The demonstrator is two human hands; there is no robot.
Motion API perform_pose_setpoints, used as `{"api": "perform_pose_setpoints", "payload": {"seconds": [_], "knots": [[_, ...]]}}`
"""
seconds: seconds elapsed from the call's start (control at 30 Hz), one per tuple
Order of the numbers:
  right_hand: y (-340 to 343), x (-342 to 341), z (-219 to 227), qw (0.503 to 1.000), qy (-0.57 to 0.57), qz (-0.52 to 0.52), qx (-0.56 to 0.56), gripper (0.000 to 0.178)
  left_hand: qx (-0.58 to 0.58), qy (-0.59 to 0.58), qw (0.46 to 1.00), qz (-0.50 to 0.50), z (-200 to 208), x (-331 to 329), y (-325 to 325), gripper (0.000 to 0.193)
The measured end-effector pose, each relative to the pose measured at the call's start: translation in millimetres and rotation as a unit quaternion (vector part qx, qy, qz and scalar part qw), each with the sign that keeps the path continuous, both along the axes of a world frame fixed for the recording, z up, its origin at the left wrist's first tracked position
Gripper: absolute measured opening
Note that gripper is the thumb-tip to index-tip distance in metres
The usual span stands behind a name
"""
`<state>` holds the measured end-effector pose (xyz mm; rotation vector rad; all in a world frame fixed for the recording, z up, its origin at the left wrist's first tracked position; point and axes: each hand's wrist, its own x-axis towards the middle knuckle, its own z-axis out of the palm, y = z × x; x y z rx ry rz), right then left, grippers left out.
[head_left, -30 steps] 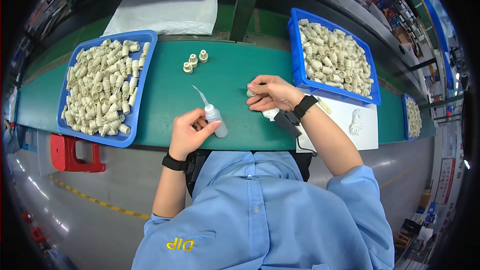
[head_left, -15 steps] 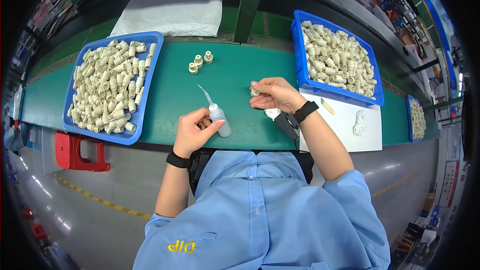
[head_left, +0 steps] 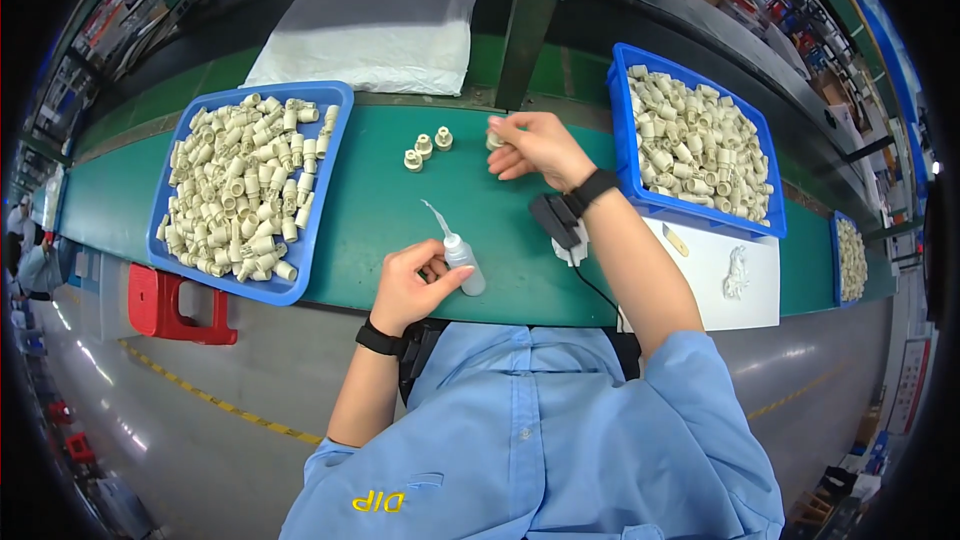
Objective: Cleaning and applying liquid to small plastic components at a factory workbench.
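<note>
My left hand (head_left: 410,285) grips a small white squeeze bottle (head_left: 461,258) with a thin nozzle pointing up and left, resting on the green table (head_left: 370,210). My right hand (head_left: 538,145) is stretched out over the table and pinches a small cream plastic piece (head_left: 494,139) at the fingertips. Just left of it, three like pieces (head_left: 424,148) stand in a short row on the green surface.
A blue tray (head_left: 320,200) heaped with cream pieces sits at the left, another blue tray (head_left: 625,140) of them at the right. A white sheet (head_left: 715,275) lies near my right forearm, a white bag (head_left: 375,30) behind, a red stool (head_left: 170,302) below the table.
My right hand has moved away from me and to the left with the piece, up to the row of three. The left hand still holds the bottle in place.
</note>
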<state>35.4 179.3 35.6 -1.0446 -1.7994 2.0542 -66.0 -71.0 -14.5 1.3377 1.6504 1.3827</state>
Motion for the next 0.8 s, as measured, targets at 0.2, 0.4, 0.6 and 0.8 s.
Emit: {"api": "perform_pose_setpoints", "payload": {"seconds": [0.2,0.4,0.6,0.8], "knots": [[0.4,-27.8,0.1,0.991,-0.099,0.072,0.059,0.037,0.014,-0.053,0.998,0.022,-8.7,-0.3,0.1,0.020],[-61.8,44.8,21.4,0.959,0.067,0.129,0.243,0.026,0.063,-0.159,0.981,0.095,-3.2,6.6,-2.1,0.023],[-121.5,87.2,7.1,0.955,0.152,0.154,0.200,0.048,0.103,-0.105,0.983,0.109,37.0,40.7,24.9,0.023],[-100.0,140.2,9.9,0.974,0.157,0.041,0.158,0.049,-0.031,0.287,0.923,0.255,77.5,-43.9,23.7,0.012]]}}
